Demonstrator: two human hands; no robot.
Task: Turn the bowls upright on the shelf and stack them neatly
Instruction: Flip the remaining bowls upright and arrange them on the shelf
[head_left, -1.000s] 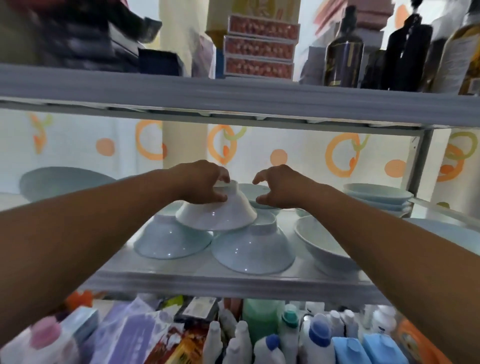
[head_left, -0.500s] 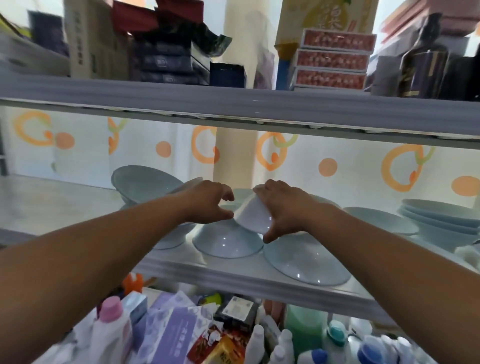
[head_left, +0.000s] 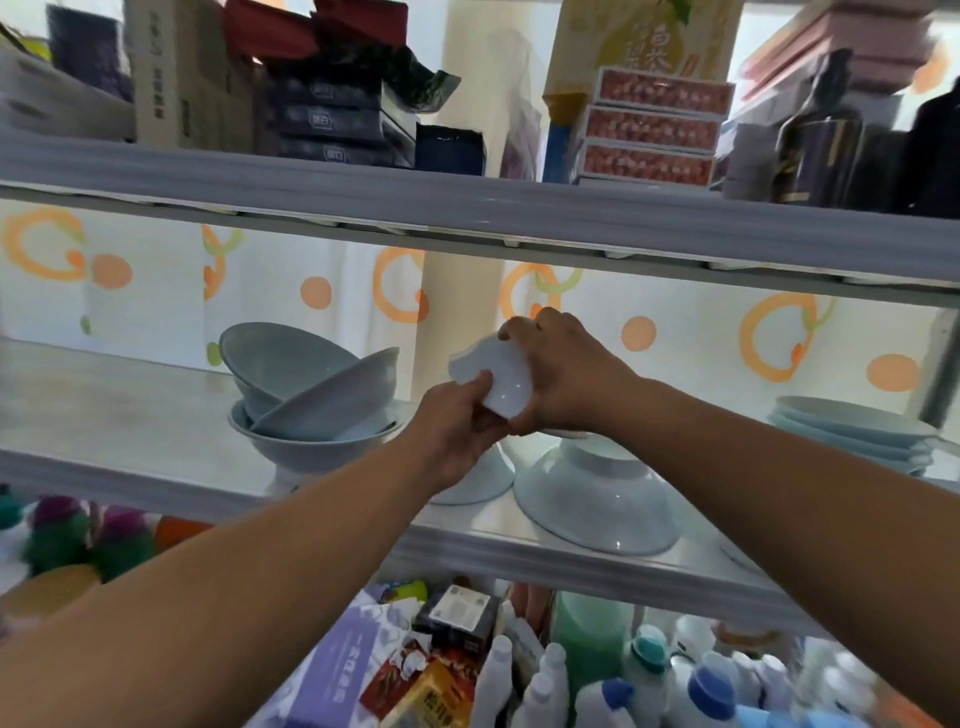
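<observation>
White glazed ceramic bowl now off inverted pile, lifted above grey shelf, tipped mid-turn. Left hand closed under it, right hand clamped over foot. Pale blue upturned bowl still inverted; flip underway, stacking pending.

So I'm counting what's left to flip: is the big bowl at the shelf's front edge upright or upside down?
Upside down. The big bowl rests rim-down on the shelf, foot ring on top.
</observation>
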